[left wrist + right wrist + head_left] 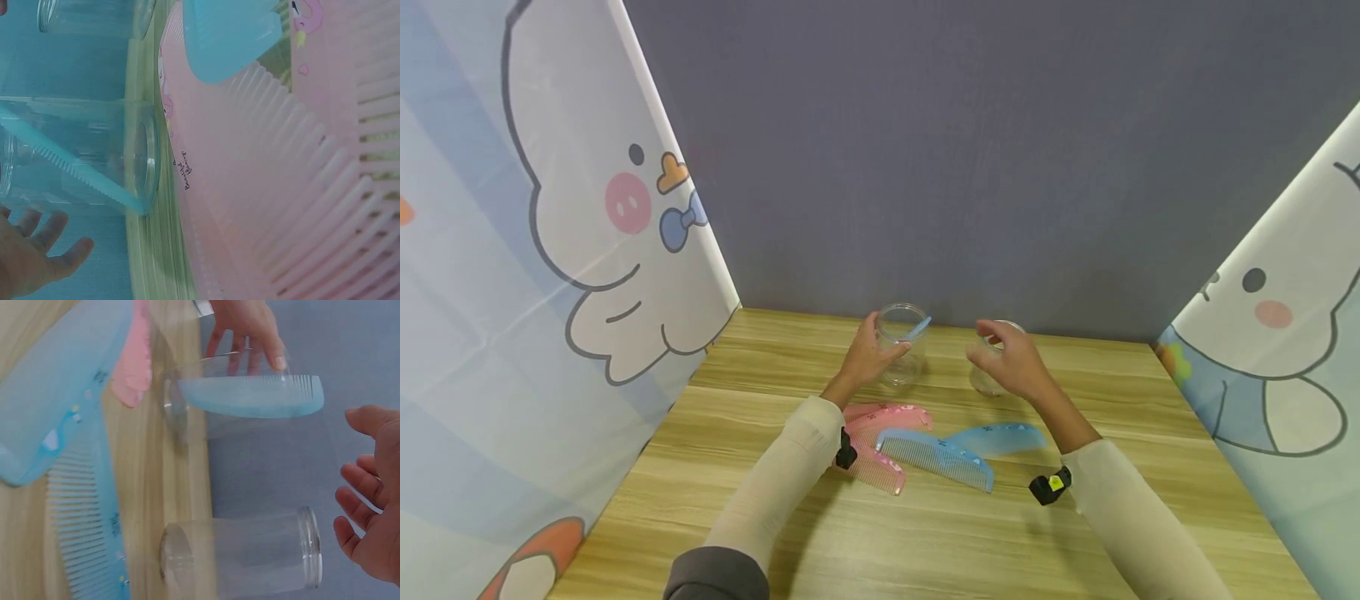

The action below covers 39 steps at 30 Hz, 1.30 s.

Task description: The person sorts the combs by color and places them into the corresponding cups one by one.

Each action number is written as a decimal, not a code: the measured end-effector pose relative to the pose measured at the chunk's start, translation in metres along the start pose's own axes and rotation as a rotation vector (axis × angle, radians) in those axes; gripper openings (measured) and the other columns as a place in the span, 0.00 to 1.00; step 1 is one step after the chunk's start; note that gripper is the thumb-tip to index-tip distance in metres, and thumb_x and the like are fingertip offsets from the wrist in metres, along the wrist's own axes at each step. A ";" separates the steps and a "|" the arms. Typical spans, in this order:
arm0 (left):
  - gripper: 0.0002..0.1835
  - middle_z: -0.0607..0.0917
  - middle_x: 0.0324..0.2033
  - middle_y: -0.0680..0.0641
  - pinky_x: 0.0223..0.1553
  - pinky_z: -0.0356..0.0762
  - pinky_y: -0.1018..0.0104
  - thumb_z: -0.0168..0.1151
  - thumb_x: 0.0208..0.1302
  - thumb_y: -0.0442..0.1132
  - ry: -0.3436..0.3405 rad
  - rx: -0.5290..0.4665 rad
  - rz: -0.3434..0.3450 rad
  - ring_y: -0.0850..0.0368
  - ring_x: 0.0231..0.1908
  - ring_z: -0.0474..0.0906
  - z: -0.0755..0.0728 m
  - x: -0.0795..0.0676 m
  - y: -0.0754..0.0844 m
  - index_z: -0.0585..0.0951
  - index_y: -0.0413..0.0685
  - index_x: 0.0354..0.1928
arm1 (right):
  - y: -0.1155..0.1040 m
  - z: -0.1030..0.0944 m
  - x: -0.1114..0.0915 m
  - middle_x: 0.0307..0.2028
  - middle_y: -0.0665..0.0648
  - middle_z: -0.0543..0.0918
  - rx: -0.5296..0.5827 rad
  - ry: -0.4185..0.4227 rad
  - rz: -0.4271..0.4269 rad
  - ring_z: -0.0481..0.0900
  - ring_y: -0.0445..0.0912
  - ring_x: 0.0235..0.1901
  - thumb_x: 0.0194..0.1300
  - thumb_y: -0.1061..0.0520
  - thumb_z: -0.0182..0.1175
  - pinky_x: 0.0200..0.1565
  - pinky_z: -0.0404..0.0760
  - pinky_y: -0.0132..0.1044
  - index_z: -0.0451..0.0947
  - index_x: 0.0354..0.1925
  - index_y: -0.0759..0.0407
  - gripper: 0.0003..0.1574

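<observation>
A clear jar (901,373) stands upright near the table's back edge with a blue comb (256,400) leaning inside it, one end poking above the rim. My left hand (867,357) holds this jar from its left side, thumb across the front near the rim. To the right stands a second clear jar (250,559), with no comb inside. My right hand (1013,360) is beside its mouth, fingers loosely bent and apart, holding nothing; the right wrist view shows a gap between fingertips and jar.
In front of the jars, several pink combs (231,156) lie overlapping at the left. Two blue combs, one nearer (936,457) and one farther (1000,439), lie beside them. A grey wall (940,167) rises behind the wooden table (970,542); printed cloths (587,317) flank it.
</observation>
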<state>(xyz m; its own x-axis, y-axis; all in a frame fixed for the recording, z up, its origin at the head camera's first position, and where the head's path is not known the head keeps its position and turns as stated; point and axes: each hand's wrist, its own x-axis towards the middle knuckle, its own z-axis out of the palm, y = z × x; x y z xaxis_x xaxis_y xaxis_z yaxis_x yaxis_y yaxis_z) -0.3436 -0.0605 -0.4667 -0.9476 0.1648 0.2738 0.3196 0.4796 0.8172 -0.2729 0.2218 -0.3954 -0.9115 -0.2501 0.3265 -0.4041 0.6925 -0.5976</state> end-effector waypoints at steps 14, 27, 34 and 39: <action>0.51 0.67 0.71 0.35 0.68 0.69 0.41 0.71 0.61 0.57 -0.006 0.009 -0.024 0.39 0.69 0.68 0.000 -0.002 0.003 0.55 0.43 0.77 | 0.017 0.015 -0.034 0.51 0.68 0.83 -0.105 -0.135 -0.025 0.81 0.62 0.49 0.63 0.53 0.71 0.49 0.81 0.57 0.73 0.66 0.68 0.38; 0.52 0.67 0.71 0.35 0.69 0.69 0.42 0.71 0.62 0.56 -0.008 0.027 -0.023 0.38 0.70 0.67 -0.001 -0.003 0.006 0.54 0.41 0.78 | 0.039 0.033 -0.064 0.47 0.62 0.84 -0.093 -0.177 -0.071 0.81 0.53 0.46 0.59 0.53 0.74 0.47 0.82 0.49 0.78 0.60 0.67 0.35; 0.52 0.68 0.71 0.34 0.67 0.70 0.41 0.71 0.61 0.57 -0.002 0.020 -0.020 0.38 0.68 0.69 0.000 -0.003 0.005 0.55 0.41 0.77 | 0.040 0.039 -0.079 0.43 0.55 0.83 -0.153 -0.266 -0.058 0.80 0.47 0.42 0.57 0.47 0.75 0.42 0.81 0.41 0.79 0.57 0.63 0.34; 0.52 0.68 0.71 0.35 0.67 0.71 0.42 0.70 0.61 0.57 -0.006 0.020 -0.031 0.38 0.68 0.69 0.000 -0.004 0.005 0.55 0.42 0.78 | 0.036 0.040 -0.089 0.40 0.52 0.81 -0.133 -0.349 -0.023 0.76 0.45 0.37 0.55 0.44 0.76 0.39 0.77 0.37 0.79 0.55 0.62 0.36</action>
<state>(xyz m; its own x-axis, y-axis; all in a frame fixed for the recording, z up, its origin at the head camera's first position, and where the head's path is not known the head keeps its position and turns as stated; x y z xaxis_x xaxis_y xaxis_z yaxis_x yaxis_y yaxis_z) -0.3384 -0.0588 -0.4634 -0.9569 0.1552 0.2454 0.2904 0.5017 0.8149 -0.2094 0.2414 -0.4751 -0.8827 -0.4667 0.0557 -0.4325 0.7603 -0.4847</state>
